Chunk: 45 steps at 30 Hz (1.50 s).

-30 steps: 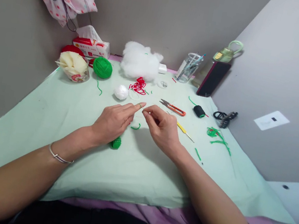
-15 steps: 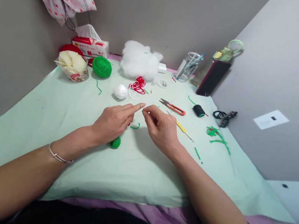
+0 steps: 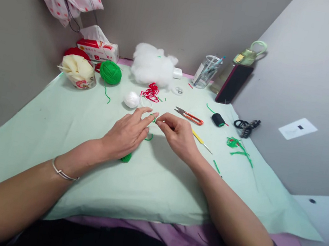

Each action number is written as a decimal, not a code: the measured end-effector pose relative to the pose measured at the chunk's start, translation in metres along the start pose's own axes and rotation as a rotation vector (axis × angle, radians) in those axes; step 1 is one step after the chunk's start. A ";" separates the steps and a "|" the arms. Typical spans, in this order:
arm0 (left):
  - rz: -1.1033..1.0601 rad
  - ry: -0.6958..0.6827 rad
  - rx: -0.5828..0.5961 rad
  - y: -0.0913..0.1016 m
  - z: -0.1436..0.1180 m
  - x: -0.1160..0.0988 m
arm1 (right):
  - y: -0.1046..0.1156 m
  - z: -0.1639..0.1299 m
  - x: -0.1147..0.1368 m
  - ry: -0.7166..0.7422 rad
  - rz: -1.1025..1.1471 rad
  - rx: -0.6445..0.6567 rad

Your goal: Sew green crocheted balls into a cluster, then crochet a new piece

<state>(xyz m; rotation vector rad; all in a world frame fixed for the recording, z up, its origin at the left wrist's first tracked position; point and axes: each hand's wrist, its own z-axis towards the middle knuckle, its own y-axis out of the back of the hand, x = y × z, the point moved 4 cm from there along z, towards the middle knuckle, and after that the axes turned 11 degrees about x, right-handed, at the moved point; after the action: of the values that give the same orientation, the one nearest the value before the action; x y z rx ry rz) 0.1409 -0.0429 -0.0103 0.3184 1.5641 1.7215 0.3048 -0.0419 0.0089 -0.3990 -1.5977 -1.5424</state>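
Note:
My left hand (image 3: 126,134) is above the table with its fingers partly spread. A small loop of green yarn (image 3: 153,118) passes around its index fingertip. My right hand (image 3: 178,134) pinches thumb and forefinger together at the right side of that loop, close to the left fingertips. Under the left palm lies a green crocheted piece (image 3: 126,158), mostly covered by the hand. A short curl of green yarn (image 3: 149,137) shows just below the fingers. Beside my right hand is a yellow-handled crochet hook (image 3: 198,137), partly hidden by it.
Beyond my hands lie orange thread snips (image 3: 193,118), a white yarn ball (image 3: 131,100), tangled red yarn (image 3: 151,92) and white stuffing (image 3: 153,66). A green yarn ball (image 3: 110,72) sits left; a black thread spool (image 3: 217,120) and phone (image 3: 234,84) are right.
The left fingers have spread apart, with one lifted away from the index finger, and the green loop shows more clearly. My right hand stays pinched close to it. The view has shifted slightly.

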 end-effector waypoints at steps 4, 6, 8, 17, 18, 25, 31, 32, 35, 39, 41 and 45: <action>0.038 -0.009 0.057 -0.001 0.002 0.000 | 0.000 0.001 -0.001 0.006 0.033 0.040; 0.044 -0.006 0.081 -0.001 0.002 0.000 | 0.000 0.002 -0.002 -0.004 0.025 0.035; 0.058 0.001 0.107 -0.002 0.003 0.000 | 0.001 0.002 -0.004 -0.019 0.013 0.017; 0.130 -0.007 0.151 -0.005 0.002 0.001 | 0.000 0.004 -0.009 -0.010 0.092 0.106; 0.135 -0.008 0.155 -0.004 0.002 0.001 | 0.000 0.004 -0.009 -0.013 0.115 0.113; 0.166 -0.009 0.202 -0.004 0.001 0.001 | 0.000 0.005 -0.009 -0.036 0.222 0.166; 0.161 -0.010 0.211 -0.005 0.001 0.001 | -0.002 0.006 -0.015 -0.045 0.327 0.180; 0.155 -0.006 0.213 -0.005 0.001 0.001 | -0.002 0.006 -0.016 -0.052 0.335 0.178; 0.119 -0.003 0.231 -0.002 0.001 0.001 | -0.006 0.007 -0.016 -0.058 0.332 0.207; -0.030 -0.007 0.180 0.006 0.002 0.003 | -0.005 0.005 -0.011 -0.044 0.284 0.116; -0.189 0.044 0.123 0.010 0.003 0.008 | -0.004 0.004 -0.007 -0.015 0.244 0.071; -0.596 0.224 -0.031 0.016 0.005 0.022 | -0.005 0.001 -0.003 0.018 0.171 0.007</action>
<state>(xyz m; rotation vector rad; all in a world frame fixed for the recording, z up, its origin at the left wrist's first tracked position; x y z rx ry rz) 0.1235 -0.0236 -0.0013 -0.3428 1.5785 1.3352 0.3030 -0.0406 0.0036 -0.5035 -1.5143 -1.4070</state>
